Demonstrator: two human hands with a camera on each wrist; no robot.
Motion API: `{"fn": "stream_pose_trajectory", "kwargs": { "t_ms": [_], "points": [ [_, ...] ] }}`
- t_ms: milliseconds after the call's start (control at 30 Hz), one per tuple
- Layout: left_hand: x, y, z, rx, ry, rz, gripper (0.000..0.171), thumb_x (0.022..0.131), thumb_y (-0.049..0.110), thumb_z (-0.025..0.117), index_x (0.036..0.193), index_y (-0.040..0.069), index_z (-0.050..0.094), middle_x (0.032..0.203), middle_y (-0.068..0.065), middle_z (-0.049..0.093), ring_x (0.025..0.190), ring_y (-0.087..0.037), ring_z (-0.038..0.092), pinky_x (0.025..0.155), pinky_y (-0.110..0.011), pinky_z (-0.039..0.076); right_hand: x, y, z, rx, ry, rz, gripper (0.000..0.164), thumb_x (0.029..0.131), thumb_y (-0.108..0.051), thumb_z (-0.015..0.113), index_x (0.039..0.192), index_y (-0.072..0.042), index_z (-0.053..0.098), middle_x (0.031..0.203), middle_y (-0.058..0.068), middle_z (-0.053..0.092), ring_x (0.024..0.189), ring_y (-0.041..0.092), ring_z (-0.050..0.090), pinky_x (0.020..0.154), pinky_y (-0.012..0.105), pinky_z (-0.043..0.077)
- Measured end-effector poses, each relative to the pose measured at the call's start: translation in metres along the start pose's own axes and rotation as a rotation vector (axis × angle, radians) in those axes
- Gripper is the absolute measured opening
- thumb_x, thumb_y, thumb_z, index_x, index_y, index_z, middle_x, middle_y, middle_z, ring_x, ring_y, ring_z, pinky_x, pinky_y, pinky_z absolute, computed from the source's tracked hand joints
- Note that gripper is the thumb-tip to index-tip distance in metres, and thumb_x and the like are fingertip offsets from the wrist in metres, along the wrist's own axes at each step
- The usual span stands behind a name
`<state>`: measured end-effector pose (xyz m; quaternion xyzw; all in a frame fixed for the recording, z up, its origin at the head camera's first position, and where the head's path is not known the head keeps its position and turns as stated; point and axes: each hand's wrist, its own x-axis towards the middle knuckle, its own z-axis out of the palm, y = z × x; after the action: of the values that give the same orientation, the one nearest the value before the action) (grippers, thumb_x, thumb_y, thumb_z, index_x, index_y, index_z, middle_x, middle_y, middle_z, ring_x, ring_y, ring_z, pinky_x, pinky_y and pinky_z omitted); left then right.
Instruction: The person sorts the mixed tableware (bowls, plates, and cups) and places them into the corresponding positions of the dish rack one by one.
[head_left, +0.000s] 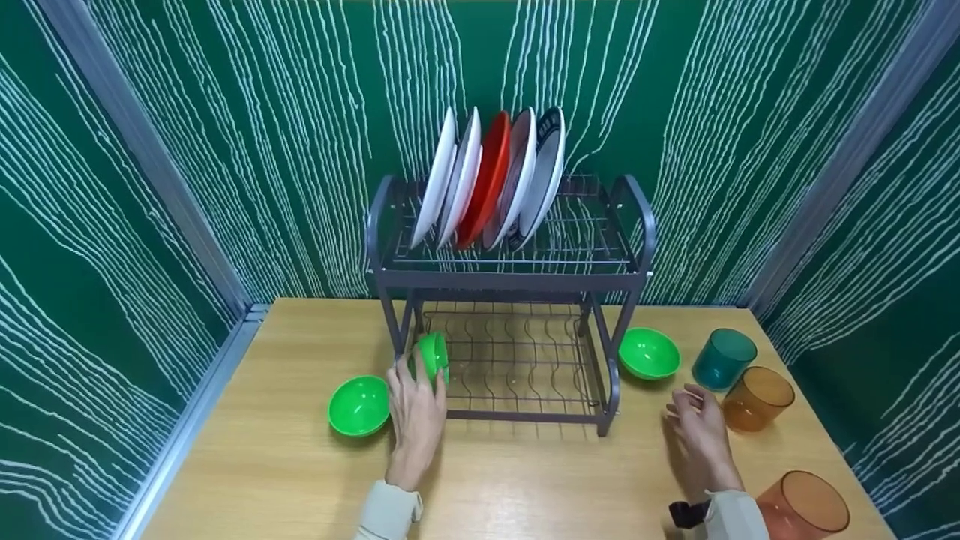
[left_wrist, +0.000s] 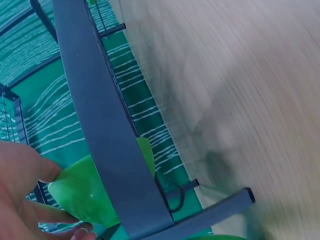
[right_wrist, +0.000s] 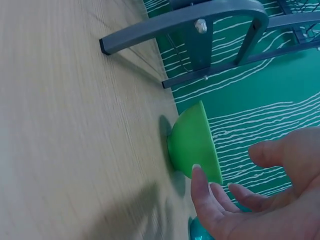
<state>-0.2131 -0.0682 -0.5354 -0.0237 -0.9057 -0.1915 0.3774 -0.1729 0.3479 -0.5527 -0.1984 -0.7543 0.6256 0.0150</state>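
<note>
My left hand [head_left: 416, 416] holds a green bowl [head_left: 433, 354] tipped on its side at the left end of the dish rack's lower tier [head_left: 517, 360]. In the left wrist view, thumb and fingers grip that bowl [left_wrist: 85, 192], partly hidden behind a dark rack bar [left_wrist: 100, 100]. A second green bowl [head_left: 358, 406] sits upright on the table, left of that hand. My right hand [head_left: 701, 431] hovers near a third green bowl [head_left: 649, 353] right of the rack. In the right wrist view its fingers are loosely bent, with nothing between them, close to the bowl [right_wrist: 192, 145].
Several plates [head_left: 491, 180], one red, stand on edge in the upper tier [head_left: 585, 225]. Right of the rack are a teal cup [head_left: 724, 360], an orange cup [head_left: 757, 399] and another orange cup [head_left: 804, 506] nearer the front. Green walls with white lines enclose the wooden table [head_left: 525, 480].
</note>
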Motion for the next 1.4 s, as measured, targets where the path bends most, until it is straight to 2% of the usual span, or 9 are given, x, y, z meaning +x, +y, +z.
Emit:
{"fn": "stream_pose_trajectory", "kwargs": {
  "t_ms": [167, 467, 700, 767, 900, 967, 1133, 1333, 1400],
  "points": [
    [-0.001, -0.003, -0.002, -0.031, -0.038, -0.021, 0.053, 0.086, 0.02, 0.07, 0.13, -0.005, 0.051, 0.118, -0.024, 0.051, 0.096, -0.031, 0.046, 0.072, -0.037, 0.049, 0.008, 0.002, 0.001, 0.051, -0.018, 0.033, 0.067, 0.101, -0.039, 0.037, 0.148, 0.002, 0.011, 0.146, 0.026, 0.025, 0.13, 0.038, 0.035, 0.109, 0.047, 0.03],
    [0.0, -0.007, -0.003, -0.039, -0.01, -0.018, 0.051, 0.085, 0.016, 0.071, 0.128, -0.005, 0.053, 0.117, -0.023, 0.051, 0.096, -0.031, 0.047, 0.075, -0.038, 0.05, 0.026, -0.002, 0.008, 0.136, -0.036, 0.093, 0.073, 0.1, -0.04, 0.042, 0.15, -0.003, 0.005, 0.148, 0.026, 0.022, 0.13, 0.037, 0.034, 0.109, 0.046, 0.03],
    [-0.006, -0.009, -0.002, -0.106, 0.046, 0.013, 0.051, 0.086, 0.019, 0.071, 0.127, -0.004, 0.052, 0.116, -0.023, 0.05, 0.095, -0.031, 0.049, 0.076, -0.039, 0.05, 0.037, -0.006, 0.005, 0.054, -0.054, 0.043, 0.077, 0.099, -0.043, 0.037, 0.148, 0.004, 0.0, 0.147, 0.032, 0.021, 0.131, 0.042, 0.034, 0.107, 0.044, 0.034],
    [-0.009, -0.009, -0.003, -0.146, 0.057, -0.005, 0.05, 0.086, 0.02, 0.07, 0.127, -0.003, 0.053, 0.117, -0.022, 0.05, 0.098, -0.031, 0.049, 0.079, -0.04, 0.051, 0.039, -0.008, 0.006, 0.069, -0.053, 0.048, 0.077, 0.099, -0.042, 0.037, 0.148, 0.003, -0.002, 0.147, 0.033, 0.02, 0.131, 0.043, 0.033, 0.107, 0.045, 0.033],
    [-0.016, -0.007, -0.008, -0.206, 0.063, -0.071, 0.048, 0.087, 0.02, 0.069, 0.127, -0.002, 0.054, 0.116, -0.02, 0.05, 0.102, -0.029, 0.05, 0.083, -0.042, 0.051, 0.045, -0.009, 0.007, 0.254, -0.092, 0.144, 0.082, 0.098, -0.044, 0.043, 0.15, -0.012, -0.012, 0.155, 0.02, 0.009, 0.138, 0.034, 0.023, 0.113, 0.043, 0.022],
    [-0.018, -0.006, -0.012, -0.223, 0.061, -0.103, 0.046, 0.088, 0.02, 0.068, 0.127, -0.002, 0.054, 0.115, -0.018, 0.05, 0.103, -0.028, 0.051, 0.084, -0.042, 0.051, 0.049, -0.008, 0.008, 0.289, -0.096, 0.176, 0.083, 0.098, -0.045, 0.044, 0.15, -0.016, -0.014, 0.156, 0.017, 0.006, 0.139, 0.032, 0.021, 0.114, 0.042, 0.02],
    [-0.026, -0.004, -0.019, -0.251, 0.073, -0.145, 0.044, 0.089, 0.021, 0.066, 0.127, 0.0, 0.055, 0.112, -0.014, 0.052, 0.101, -0.026, 0.053, 0.082, -0.04, 0.052, 0.059, -0.007, 0.007, 0.155, -0.08, 0.141, 0.082, 0.099, -0.044, 0.039, 0.149, -0.004, -0.013, 0.153, 0.027, 0.007, 0.137, 0.038, 0.024, 0.112, 0.046, 0.023],
    [-0.036, 0.001, -0.026, -0.312, 0.11, -0.138, 0.04, 0.087, 0.015, 0.067, 0.123, -0.001, 0.056, 0.105, -0.012, 0.056, 0.094, -0.023, 0.057, 0.074, -0.034, 0.054, 0.069, -0.003, 0.01, 0.236, -0.099, 0.213, 0.086, 0.097, -0.048, 0.041, 0.149, -0.013, -0.017, 0.156, 0.02, 0.004, 0.142, 0.031, 0.011, 0.114, 0.048, 0.011],
    [-0.039, 0.004, -0.028, -0.333, 0.122, -0.139, 0.038, 0.087, 0.013, 0.068, 0.121, -0.001, 0.057, 0.102, -0.01, 0.057, 0.091, -0.022, 0.058, 0.072, -0.033, 0.054, 0.073, -0.003, 0.012, 0.251, -0.103, 0.206, 0.086, 0.097, -0.048, 0.041, 0.149, -0.013, -0.019, 0.156, 0.021, 0.001, 0.143, 0.031, 0.007, 0.114, 0.048, 0.01]
  ]
}}
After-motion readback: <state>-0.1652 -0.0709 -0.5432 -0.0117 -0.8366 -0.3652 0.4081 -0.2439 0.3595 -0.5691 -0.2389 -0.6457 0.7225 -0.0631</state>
